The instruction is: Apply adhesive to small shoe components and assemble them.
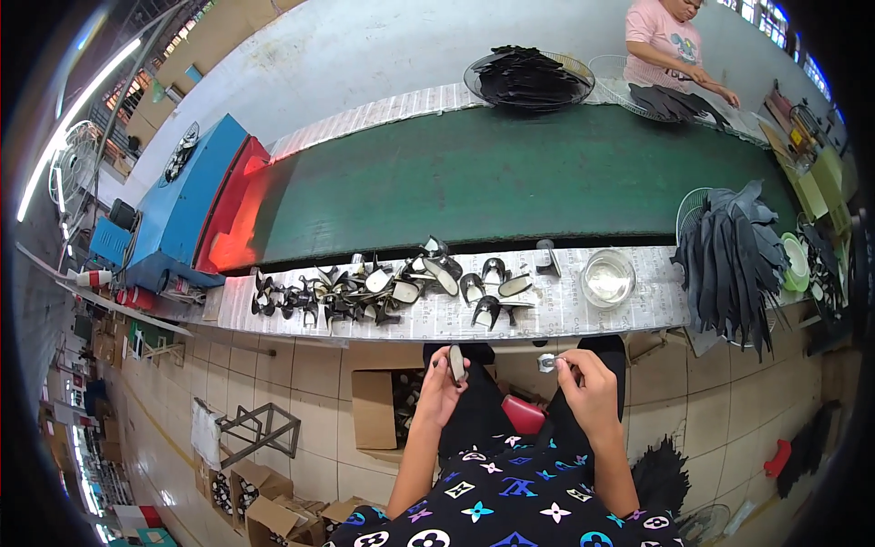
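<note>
While left hand [440, 394] pinches pale-faced heel [458, 364], right hand [588, 383] pinches small pale piece [547, 362], kind unclear. Both sit short of bench [649, 312] edge: loose fingertip grip could drop either to floor [321, 387]; careless reach could tip clear bowl [609, 279].

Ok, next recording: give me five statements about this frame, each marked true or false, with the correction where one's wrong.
1. The left hand holds a pale-faced piece. True.
2. The right hand is empty. False: the right hand pinches a small shiny piece.
3. The blue machine stands at the left end of the green belt. True.
4. The clear bowl stands left of the pile of dark pieces. False: the clear bowl is to the right of the pile of dark pieces.
5. The co-worker at upper right wears a pink top. True.
</note>
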Tool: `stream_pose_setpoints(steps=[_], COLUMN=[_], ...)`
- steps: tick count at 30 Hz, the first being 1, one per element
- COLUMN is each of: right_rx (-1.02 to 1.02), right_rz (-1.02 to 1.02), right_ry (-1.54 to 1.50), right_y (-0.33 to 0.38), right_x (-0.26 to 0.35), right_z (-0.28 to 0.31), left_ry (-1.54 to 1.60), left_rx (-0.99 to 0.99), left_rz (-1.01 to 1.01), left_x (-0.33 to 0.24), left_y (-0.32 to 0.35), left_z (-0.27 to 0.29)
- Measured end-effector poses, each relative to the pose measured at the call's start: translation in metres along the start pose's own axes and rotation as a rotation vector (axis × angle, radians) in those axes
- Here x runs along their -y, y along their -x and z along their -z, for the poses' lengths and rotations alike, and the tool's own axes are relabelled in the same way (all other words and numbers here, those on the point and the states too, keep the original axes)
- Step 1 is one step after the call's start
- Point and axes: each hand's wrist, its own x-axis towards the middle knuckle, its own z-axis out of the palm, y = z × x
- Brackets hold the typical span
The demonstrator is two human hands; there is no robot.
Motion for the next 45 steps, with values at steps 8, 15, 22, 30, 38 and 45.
stream_pose_setpoints(steps=[8,15,22,30,38,45], right_rx=[-0.021,-0.035,-0.086,-0.208,-0.269,-0.222], right_rz=[-0.016,-0.049,-0.073,-0.106,-0.136,-0.124], right_ry=[0.0,-0.037,-0.088,-0.058,-0.092,-0.114], right_y=[0.002,0.001,0.0,0.011,0.017,0.019], right_x=[0.0,-0.003,0.002,-0.008,-0.011,-0.015], right_z=[0.005,0.011,0.027,0.044,0.054,0.049], left_ry=[0.156,0.268,-1.037,-2.502,-2.651,-2.771], left_rx=[0.19,0.162,0.044,-0.168,-0.046,-0.127], left_rz=[0.14,0.122,-0.347,0.085,0.353,0.151], left_x=[0.006,-0.043,-0.135,-0.151,-0.157,-0.193], left_y=[-0.003,-0.031,-0.136,-0.263,-0.292,-0.27], left_z=[-0.022,-0.062,-0.106,-0.084,-0.074,-0.094])
